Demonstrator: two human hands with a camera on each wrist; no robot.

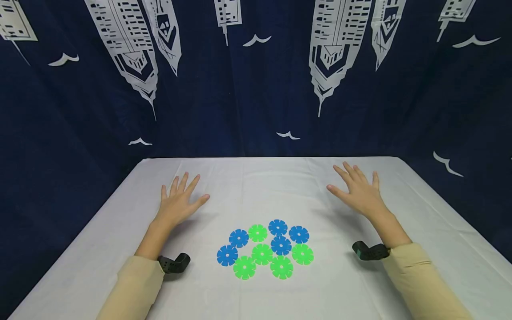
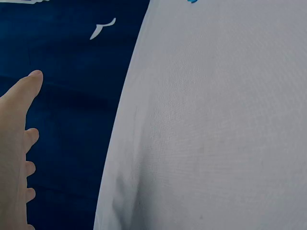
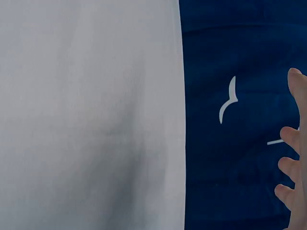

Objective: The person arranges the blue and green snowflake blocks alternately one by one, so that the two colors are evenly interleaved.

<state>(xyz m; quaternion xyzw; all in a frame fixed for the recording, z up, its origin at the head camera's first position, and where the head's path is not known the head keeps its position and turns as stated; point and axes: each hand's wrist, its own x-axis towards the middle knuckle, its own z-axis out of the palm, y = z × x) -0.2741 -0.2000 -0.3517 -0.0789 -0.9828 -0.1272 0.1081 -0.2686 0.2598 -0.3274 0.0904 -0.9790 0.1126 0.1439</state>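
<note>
In the head view, several flat notched plastic discs, some blue and some green, lie in a loose cluster at the middle of the table. A blue disc (image 1: 227, 259) marks the cluster's left end and a green disc (image 1: 302, 258) its right. My left hand (image 1: 178, 206) is held above the cloth, up and left of the discs, fingers spread and holding nothing. On the other side my right hand (image 1: 362, 193) is also spread and bare, up and right of them. The left wrist view catches only a sliver of a blue disc (image 2: 192, 1) at its top edge.
A white cloth covers the table (image 1: 256, 298). Behind it hangs a dark blue curtain (image 1: 264, 102) printed with white buildings and birds. Black wrist cameras sit on the left wrist (image 1: 176, 264) and right wrist (image 1: 371, 251), below pale yellow sleeves' cuffs.
</note>
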